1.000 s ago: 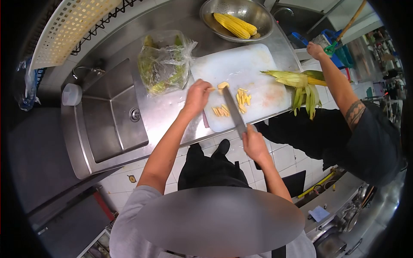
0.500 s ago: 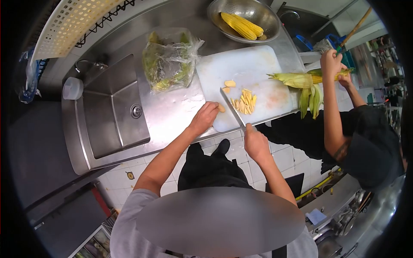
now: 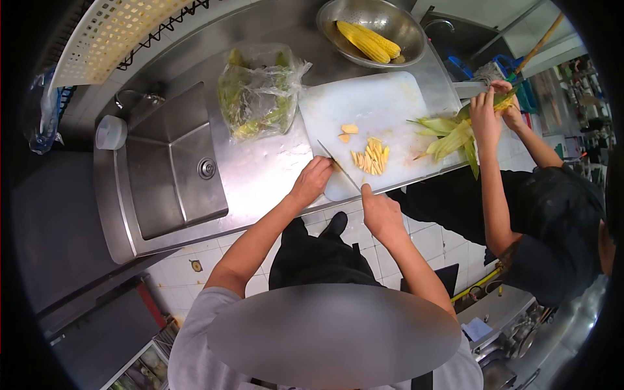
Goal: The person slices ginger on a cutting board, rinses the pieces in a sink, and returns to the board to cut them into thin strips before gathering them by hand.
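Note:
My right hand (image 3: 382, 213) is closed round the handle of a kitchen knife (image 3: 344, 171). The blade slants up and left across the white cutting board (image 3: 383, 91), its edge at the fingertips of my left hand (image 3: 312, 180). Those fingers are bent and pressed on a small ginger piece at the board's left edge, now mostly hidden by fingers and blade. Just right of the blade lies a heap of pale yellow ginger strips (image 3: 370, 158). Above it sit a ginger slice (image 3: 349, 129) and a smaller slice (image 3: 344, 138).
A clear plastic bag of green husks (image 3: 260, 94) lies left of the board. Beyond it is a steel sink (image 3: 166, 169). A perforated steel bowl (image 3: 331, 39) holds peeled corn cobs (image 3: 367, 42). At right, a co-worker's hands (image 3: 484, 114) hold corn with hanging husks (image 3: 452, 140).
The knife has shifted left, from beside the strips to my left fingertips, over the ginger piece. The co-worker's hands have moved along the corn, and its husks hang differently.

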Available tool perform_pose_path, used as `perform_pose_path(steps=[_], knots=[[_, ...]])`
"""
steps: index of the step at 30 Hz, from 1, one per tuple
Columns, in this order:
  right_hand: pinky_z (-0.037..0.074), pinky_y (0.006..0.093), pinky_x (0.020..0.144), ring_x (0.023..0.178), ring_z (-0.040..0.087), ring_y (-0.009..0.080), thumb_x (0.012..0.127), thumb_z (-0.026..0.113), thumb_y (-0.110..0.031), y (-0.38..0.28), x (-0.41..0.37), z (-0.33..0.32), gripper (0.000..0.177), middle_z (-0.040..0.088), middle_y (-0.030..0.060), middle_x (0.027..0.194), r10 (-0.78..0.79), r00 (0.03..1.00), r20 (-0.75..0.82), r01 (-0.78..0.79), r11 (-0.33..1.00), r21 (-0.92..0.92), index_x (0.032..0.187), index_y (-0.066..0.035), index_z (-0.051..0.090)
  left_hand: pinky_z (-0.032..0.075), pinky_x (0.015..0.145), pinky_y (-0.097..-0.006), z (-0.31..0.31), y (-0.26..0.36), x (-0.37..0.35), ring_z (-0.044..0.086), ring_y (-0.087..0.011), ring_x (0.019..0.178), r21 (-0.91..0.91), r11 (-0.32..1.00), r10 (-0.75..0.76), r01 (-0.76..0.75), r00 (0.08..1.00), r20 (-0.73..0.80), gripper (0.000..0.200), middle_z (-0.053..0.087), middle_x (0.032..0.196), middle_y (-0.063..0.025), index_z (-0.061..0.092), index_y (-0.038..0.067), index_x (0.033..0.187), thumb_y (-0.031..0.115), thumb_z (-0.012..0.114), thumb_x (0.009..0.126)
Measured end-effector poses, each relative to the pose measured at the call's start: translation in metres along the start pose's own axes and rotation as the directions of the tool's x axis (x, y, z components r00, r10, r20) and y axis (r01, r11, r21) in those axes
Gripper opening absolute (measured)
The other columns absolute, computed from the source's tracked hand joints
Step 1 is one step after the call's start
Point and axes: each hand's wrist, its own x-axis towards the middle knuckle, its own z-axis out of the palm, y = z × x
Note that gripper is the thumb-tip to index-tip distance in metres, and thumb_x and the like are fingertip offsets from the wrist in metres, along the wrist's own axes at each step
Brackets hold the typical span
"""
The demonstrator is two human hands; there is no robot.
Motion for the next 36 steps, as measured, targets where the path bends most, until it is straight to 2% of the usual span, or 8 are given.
perform_pose_path(steps=[13,19,22,25,28,31,34,36], knots=[[0.055,0.0607,0.077,0.087,0.071,0.0507,0.091,0.057,-0.003,0.003,0.031,0.029,0.026,0.071,0.0304,0.086,0.031,0.999,-0.032,-0.024,0.979,0.201,0.116,0.003,0.051,0.056,0.089,-0.0431,0.004,-0.001,0.001,0.065,-0.0384,0.101,-0.046,0.999,-0.007,0.003,0.997,-0.072,0.023,0.066,0.106,-0.0200,0.067,-0.008,0.100,-0.010,0.066,0.077],[0.052,0.0617,0.076,0.087,0.066,0.0557,0.099,0.058,-0.010,0.043,0.006,0.005,0.023,0.067,0.0351,0.086,0.095,0.962,-0.254,0.037,0.882,0.470,0.112,0.009,0.052,0.053,0.086,-0.0447,0.007,-0.017,0.052,0.064,-0.0393,0.098,-0.298,0.888,-0.386,0.351,0.920,-0.067,0.012,0.066,0.103,-0.0185,0.069,-0.003,0.095,-0.008,0.067,0.084],[0.051,0.0593,0.072,0.087,0.066,0.0553,0.100,0.059,-0.010,0.053,-0.009,0.004,0.026,0.066,0.0364,0.085,0.216,0.947,-0.238,-0.042,0.818,0.574,0.114,0.011,0.053,0.052,0.089,-0.0445,0.017,-0.031,0.091,0.064,-0.0375,0.101,-0.190,0.963,-0.206,0.193,0.977,-0.053,0.009,0.067,0.103,-0.0165,0.070,-0.002,0.093,-0.005,0.066,0.084],[0.050,0.0588,0.071,0.086,0.066,0.0549,0.100,0.059,-0.009,0.057,-0.016,0.010,0.025,0.065,0.0363,0.084,0.263,0.948,-0.182,-0.096,0.777,0.622,0.114,0.011,0.053,0.052,0.090,-0.0426,0.024,-0.039,0.098,0.062,-0.0346,0.103,0.009,0.993,-0.119,0.121,0.958,0.261,0.017,0.066,0.100,-0.0142,0.071,-0.001,0.096,-0.007,0.059,0.085],[0.050,0.0597,0.070,0.084,0.066,0.0548,0.100,0.059,-0.009,0.054,-0.023,0.016,0.024,0.066,0.0356,0.083,0.202,0.953,-0.226,-0.034,0.812,0.583,0.114,0.010,0.053,0.053,0.095,-0.0426,0.011,-0.045,0.088,0.063,-0.0352,0.109,0.002,0.998,-0.051,0.056,0.889,0.455,0.013,0.068,0.108,-0.0136,0.070,-0.003,0.096,-0.002,0.063,0.085],[0.050,0.0611,0.070,0.080,0.066,0.0541,0.100,0.059,-0.010,0.044,-0.026,0.025,0.022,0.066,0.0335,0.080,0.137,0.961,-0.241,0.002,0.868,0.497,0.113,0.007,0.053,0.053,0.095,-0.0419,-0.006,-0.033,0.063,0.063,-0.0356,0.109,-0.149,0.985,-0.027,0.090,0.925,0.378,0.016,0.067,0.112,-0.0150,0.070,-0.003,0.100,-0.002,0.063,0.085],[0.051,0.0616,0.069,0.078,0.066,0.0530,0.100,0.059,-0.010,0.030,-0.021,0.021,0.017,0.066,0.0318,0.077,0.123,0.974,-0.189,-0.048,0.932,0.359,0.110,0.003,0.052,0.053,0.095,-0.0412,-0.013,-0.020,0.043,0.063,-0.0356,0.110,-0.107,0.988,-0.104,0.111,0.992,0.066,0.018,0.066,0.113,-0.0168,0.070,-0.002,0.102,-0.001,0.063,0.086],[0.052,0.0606,0.068,0.077,0.068,0.0511,0.099,0.056,-0.009,0.021,-0.018,0.009,0.017,0.068,0.0295,0.076,0.109,0.986,-0.129,-0.081,0.975,0.208,0.111,0.001,0.051,0.053,0.094,-0.0410,-0.011,-0.017,0.037,0.062,-0.0354,0.109,-0.092,0.992,-0.081,0.086,0.995,0.059,0.019,0.066,0.111,-0.0172,0.070,-0.003,0.103,0.000,0.063,0.085]])
